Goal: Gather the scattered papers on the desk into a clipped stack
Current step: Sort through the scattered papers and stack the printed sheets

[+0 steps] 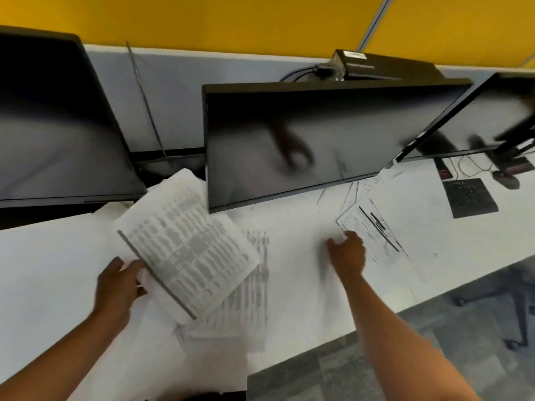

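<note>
Gripping one sheaf of papers (185,244), left hand (117,287) sits at nine o'clock; right hand (347,253), blurred, grasp unclear, touches one sheet (373,230) at three; three monitors (312,140) behind on the bench (43,256)

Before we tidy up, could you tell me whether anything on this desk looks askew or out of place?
Yes: printed sheets lie scattered at odd angles. One sheet sits skewed by the right hand, others lie crooked under the bundle held in the left hand.

Bright even light, heavy motion blur, glare on monitor (304,146), wide-angle edge distortion
</note>
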Demonstrator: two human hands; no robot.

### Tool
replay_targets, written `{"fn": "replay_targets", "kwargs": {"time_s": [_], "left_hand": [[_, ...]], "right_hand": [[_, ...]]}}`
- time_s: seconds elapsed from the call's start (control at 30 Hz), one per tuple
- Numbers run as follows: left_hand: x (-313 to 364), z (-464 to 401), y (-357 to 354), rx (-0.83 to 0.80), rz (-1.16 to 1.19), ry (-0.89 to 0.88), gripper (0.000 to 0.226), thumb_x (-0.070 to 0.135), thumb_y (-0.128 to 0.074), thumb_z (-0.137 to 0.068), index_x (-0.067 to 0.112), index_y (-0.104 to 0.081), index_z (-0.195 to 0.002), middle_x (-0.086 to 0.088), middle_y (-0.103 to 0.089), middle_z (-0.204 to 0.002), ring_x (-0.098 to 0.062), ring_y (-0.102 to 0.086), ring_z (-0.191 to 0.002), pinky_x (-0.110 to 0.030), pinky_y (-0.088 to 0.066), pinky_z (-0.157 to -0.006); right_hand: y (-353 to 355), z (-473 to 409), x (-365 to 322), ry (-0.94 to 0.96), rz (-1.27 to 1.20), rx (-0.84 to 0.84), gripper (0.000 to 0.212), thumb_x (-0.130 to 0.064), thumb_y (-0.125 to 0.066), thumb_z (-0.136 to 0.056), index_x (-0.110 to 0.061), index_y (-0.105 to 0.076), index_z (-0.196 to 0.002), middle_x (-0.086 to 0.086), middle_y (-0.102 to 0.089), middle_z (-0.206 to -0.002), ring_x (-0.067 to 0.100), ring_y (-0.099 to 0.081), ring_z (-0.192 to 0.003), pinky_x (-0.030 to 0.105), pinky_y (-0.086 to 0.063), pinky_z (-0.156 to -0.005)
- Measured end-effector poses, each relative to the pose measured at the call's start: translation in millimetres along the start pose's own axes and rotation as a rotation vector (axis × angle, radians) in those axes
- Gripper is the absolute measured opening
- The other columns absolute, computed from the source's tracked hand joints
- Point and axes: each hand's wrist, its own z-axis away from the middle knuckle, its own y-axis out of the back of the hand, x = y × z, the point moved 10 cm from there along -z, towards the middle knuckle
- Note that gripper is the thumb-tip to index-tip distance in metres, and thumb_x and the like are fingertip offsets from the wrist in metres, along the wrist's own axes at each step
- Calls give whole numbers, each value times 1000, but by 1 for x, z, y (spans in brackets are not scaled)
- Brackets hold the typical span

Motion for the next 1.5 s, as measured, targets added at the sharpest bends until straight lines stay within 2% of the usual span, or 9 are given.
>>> {"fn": "replay_targets", "kwargs": {"time_s": [0.1, 0.2, 0.4, 0.73, 0.9, 1.0, 1.17, 1.37, 1.5], "left_hand": [[-9, -7, 29, 63, -62, -2, 11, 17, -67, -91, 14, -60, -83, -9, -60, -85, -27, -59, -79, -34, -50, -69], [-26, -7, 42, 60, -57, 43, 35, 22, -73, -89, 1, -59, -114, -11, -62, -91, -27, -59, -78, -35, -53, -69], [-42, 14, 14, -124, -216, 95, 22, 11, -77, -84, 11, -64, -101, -13, -66, -81, -28, -59, -75, -41, -53, -78], [-38, 27, -55, -153, -548, -49, 21, 17, -76, -85, 21, -57, -93, 7, -64, -90, -8, -60, -78, -25, -45, -61], [-55, 25, -71, -162, -617, 81, 52, 18, -83, -75, 14, -45, -111, 0, -61, -96, -20, -61, -84, -28, -47, -61], [-64, 24, -74, -212, -653, 154, 60, 30, -85, -57, 13, -58, -108, -3, -71, -95, -22, -70, -81, -37, -60, -68], [-65, 27, -84, -228, -676, 143, 50, 32, -88, -59, 16, -60, -97, -2, -72, -90, -22, -70, -79, -34, -58, -71], [-77, 22, -88, -326, -881, 207, 44, 39, -87, -56, 8, -72, -83, -6, -73, -80, -23, -70, -76, -33, -59, -71], [-77, 31, -94, -335, -944, 144, 28, 26, -82, -74, 8, -61, -81, -7, -65, -81, -24, -64, -79, -26, -43, -59]], "right_hand": [[2, -38, 36, -46, 99, -34, 90, -48, -71, -84, -9, -29, -153, 17, -36, -157, 40, -38, -141, 55, -35, -113], [-12, -52, 37, -11, 164, -46, 92, -51, -64, -88, -9, -21, -157, 18, -38, -156, 41, -41, -139, 53, -35, -113], [-19, -35, 13, 152, 398, 79, 51, -42, -51, -91, -4, -61, -123, 20, -56, -126, 40, -54, -113, 47, -42, -95], [-28, 12, 9, 271, 210, 73, 54, -35, -64, -89, -10, -50, -136, 20, -53, -139, 42, -54, -120, 52, -44, -98], [-7, -17, 59, -94, 218, 19, 77, -38, -57, -93, -11, -22, -156, 22, -16, -164, 44, -24, -147, 60, -25, -116], [-2, -29, 81, -158, 229, -49, 84, -50, -57, -91, -8, -22, -155, 23, -34, -155, 44, -36, -139, 57, -33, -110], [13, -29, 74, 19, 434, 47, 73, -63, -56, -89, -2, -58, -131, 23, -54, -131, 42, -52, -121, 50, -43, -100], [14, -21, 55, 119, 412, 48, 66, -52, -57, -93, -1, -48, -134, 22, -66, -121, 39, -65, -110, 43, -51, -91], [11, -17, 38, 317, 593, 62, 23, -26, -53, -97, -4, -59, -96, 15, -71, -84, 34, -71, -72, 31, -39, -58]]}}
